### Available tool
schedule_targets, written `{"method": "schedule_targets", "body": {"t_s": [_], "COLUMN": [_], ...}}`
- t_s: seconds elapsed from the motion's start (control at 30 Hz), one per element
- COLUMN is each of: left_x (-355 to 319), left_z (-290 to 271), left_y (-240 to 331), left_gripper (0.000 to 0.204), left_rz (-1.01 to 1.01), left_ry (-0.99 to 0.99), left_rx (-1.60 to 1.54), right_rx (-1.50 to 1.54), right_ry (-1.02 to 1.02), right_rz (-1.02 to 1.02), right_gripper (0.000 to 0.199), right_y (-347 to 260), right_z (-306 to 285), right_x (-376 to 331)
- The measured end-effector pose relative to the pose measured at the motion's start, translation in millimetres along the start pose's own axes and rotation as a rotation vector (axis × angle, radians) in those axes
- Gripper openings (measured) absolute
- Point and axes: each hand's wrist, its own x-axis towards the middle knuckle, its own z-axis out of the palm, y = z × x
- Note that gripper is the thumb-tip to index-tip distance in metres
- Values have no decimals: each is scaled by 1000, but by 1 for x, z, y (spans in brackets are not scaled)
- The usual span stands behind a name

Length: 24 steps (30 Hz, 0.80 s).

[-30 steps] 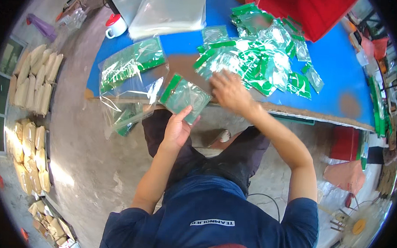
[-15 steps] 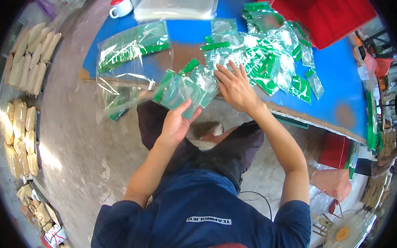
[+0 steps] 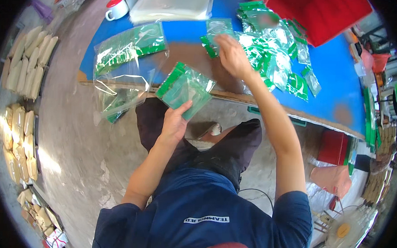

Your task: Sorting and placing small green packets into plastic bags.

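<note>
Here's the left hand (image 3: 175, 123), forearm rising from the lower edge with the elbow bent: it holds packets (image 3: 185, 89) gripped at their near corner, thumb on top, green strips to the upper left, right by the front edge of the surface (image 3: 333, 79). And the right arm reaches farther, straight across that edge, with the right hand (image 3: 233, 58) back-up and fingers bent at the left side of the pile (image 3: 278, 61); whether it grips anything, I cannot tell. A loose packet (image 3: 207, 45) pokes out just left of those fingertips. Over to the left, a clear bag (image 3: 125, 72) with green-striped packets in it crowds the near side, its lower part drooping past the edge. Behind it, a stack of clear sheets (image 3: 172, 7) with a red-lidded mug (image 3: 118, 9) alongside. A red box (image 3: 320, 18) looms behind the pile, closing off the back. Low on the right, well apart: a fan (image 3: 344, 230).
</note>
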Motion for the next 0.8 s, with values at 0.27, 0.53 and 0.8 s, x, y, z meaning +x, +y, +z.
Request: {"method": "schedule_targets", "body": {"t_s": [0.27,0.53,0.8], "left_x": [-6,2,-20], "left_z": [-28,-13,-50], "left_y": [10,0,36], "left_gripper": [46,42,49], "left_rz": [-86,75,39], "left_ry": [-116,-71,-71], "left_rx": [-190,0,-42], "right_rx": [47,-100,247], "right_ry": [-477,-27,-145], "right_rz": [-136,128,-87], "right_gripper": [30,26,13], "right_y": [-78,16,-75], "right_z": [-4,34,15], "right_x": [-13,55,-19]}}
